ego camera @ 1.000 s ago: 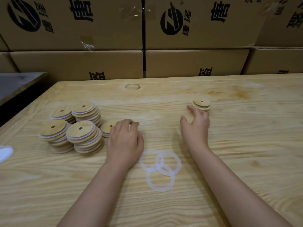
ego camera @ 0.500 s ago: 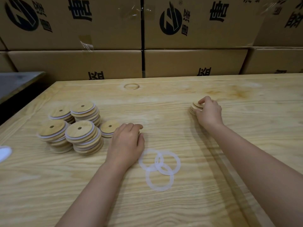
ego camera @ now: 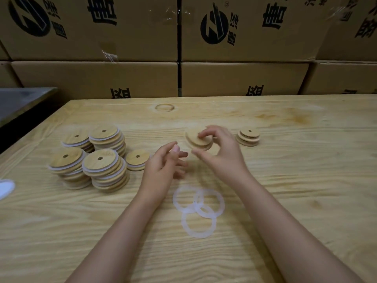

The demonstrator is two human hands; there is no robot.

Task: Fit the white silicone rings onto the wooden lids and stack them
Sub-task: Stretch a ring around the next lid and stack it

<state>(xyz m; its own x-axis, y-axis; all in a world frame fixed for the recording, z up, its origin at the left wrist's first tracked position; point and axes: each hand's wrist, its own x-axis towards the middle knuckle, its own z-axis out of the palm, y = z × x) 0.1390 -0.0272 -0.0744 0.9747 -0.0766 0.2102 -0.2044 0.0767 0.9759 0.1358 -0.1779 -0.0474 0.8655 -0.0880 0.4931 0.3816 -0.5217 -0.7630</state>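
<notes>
My right hand [ego camera: 221, 154] holds a bare wooden lid [ego camera: 199, 139] above the table, fingers pinching its face and edge. My left hand [ego camera: 165, 166] hovers just left of it, fingers loosely apart and holding nothing. Three white silicone rings [ego camera: 197, 209] lie overlapping on the table in front of both hands. Several stacks of ringed lids [ego camera: 102, 160] stand at the left, with a single ringed lid [ego camera: 137, 160] beside them. A small pile of bare lids [ego camera: 248, 136] sits to the right of my right hand.
The wooden table [ego camera: 295, 190] stretches wide to the right and front. Cardboard boxes [ego camera: 240, 78] form a wall behind its far edge. A dark surface [ego camera: 22, 101] lies beyond the left corner, and a white object [ego camera: 5, 188] shows at the left edge.
My right hand took a lid from the small pile at the right and carried it toward the middle. My left hand lifted off the table by the single lid and rose toward it.
</notes>
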